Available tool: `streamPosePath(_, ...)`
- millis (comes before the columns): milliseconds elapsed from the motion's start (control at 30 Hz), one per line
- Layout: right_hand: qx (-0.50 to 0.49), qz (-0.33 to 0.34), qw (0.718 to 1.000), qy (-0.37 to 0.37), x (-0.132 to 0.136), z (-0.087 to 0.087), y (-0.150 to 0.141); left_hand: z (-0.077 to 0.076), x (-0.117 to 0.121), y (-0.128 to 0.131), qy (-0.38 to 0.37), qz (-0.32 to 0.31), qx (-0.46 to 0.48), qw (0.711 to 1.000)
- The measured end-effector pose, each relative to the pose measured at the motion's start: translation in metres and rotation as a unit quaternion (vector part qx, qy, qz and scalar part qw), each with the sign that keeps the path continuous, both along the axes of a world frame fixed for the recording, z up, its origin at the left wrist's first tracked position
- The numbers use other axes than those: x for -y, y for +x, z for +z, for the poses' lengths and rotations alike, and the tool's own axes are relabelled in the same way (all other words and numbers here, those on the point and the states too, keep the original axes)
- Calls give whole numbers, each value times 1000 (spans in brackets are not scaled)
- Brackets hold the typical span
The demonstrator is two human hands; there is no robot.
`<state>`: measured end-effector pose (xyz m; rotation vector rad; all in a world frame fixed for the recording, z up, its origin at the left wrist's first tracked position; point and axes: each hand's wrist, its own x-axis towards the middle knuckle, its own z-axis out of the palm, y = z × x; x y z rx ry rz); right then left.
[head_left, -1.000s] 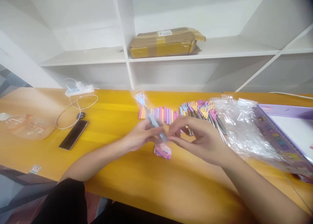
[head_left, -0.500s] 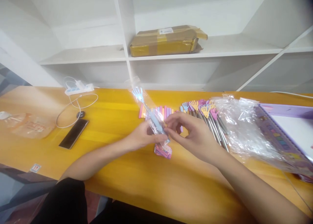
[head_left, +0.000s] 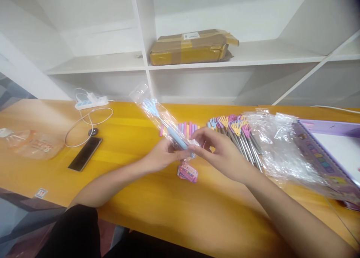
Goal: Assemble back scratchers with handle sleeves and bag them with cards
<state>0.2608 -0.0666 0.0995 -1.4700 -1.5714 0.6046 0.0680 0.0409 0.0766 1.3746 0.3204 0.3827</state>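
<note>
A light blue back scratcher (head_left: pixel 176 137) with a hand-shaped head lies inside a clear plastic sleeve (head_left: pixel 140 94), tilted up to the left above the table. My left hand (head_left: pixel 164 154) is closed around its lower handle, thumb on top. At the sleeve's lower right end, my right hand (head_left: pixel 215 147) pinches the plastic between thumb and fingers. Behind them, a row of pastel handles (head_left: pixel 189 128) is partly hidden. Below my hands sits a small stack of pink printed cards (head_left: pixel 188 173). Several back scratchers (head_left: pixel 237 132) with metal rods lie to the right.
Clear plastic sleeves (head_left: pixel 281 145) are heaped beside a purple box (head_left: pixel 317 153) at the right. Leftward are a phone (head_left: pixel 84 154), a black mouse-like object (head_left: pixel 93 131), a power strip (head_left: pixel 91 102) with a cable and an orange-printed bag (head_left: pixel 42 145). A taped carton (head_left: pixel 191 48) rests on the shelf.
The sleeved back scratcher has tilted further left, its head swinging left and slightly down. My right hand has closed in on the sleeve's lower end; my left hand keeps its hold.
</note>
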Motion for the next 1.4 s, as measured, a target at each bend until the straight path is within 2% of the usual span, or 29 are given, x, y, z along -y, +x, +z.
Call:
streamPosePath(133, -24, 55, 995, -84, -1, -5, 0, -1, 1, -1, 39, 1, -26, 999)
streamPosePath(267, -102, 116, 984, -94, -4, -7, -1, 1, 3, -5, 88, -13, -41, 995)
streamPosePath(367, -146, 165, 970, -104, -5, -6, -1, 2, 3, -8, 127, -53, -61, 989)
streamPosePath(533, -206, 235, 942, -125, -6, -7, 0, 1, 3, -11, 140, -108, -35, 984)
streamPosePath(633, -222, 244, 936, -121, -6, -11, -1, 1, 4, -10, 154, -103, -20, 982)
streamPosePath(767, -226, 224, 942, -107, -7, -14, -2, 1, 3, -9, 178, -86, -25, 980)
streamPosePath(1067, -249, 231, 936, -97, -7, -18, -4, 0, 1, -11, 221, -90, -12, 971)
streamPosePath(1400, -300, 274, 908, -100, -5, -22, -4, 4, -3, -13, 265, -90, 5, 960)
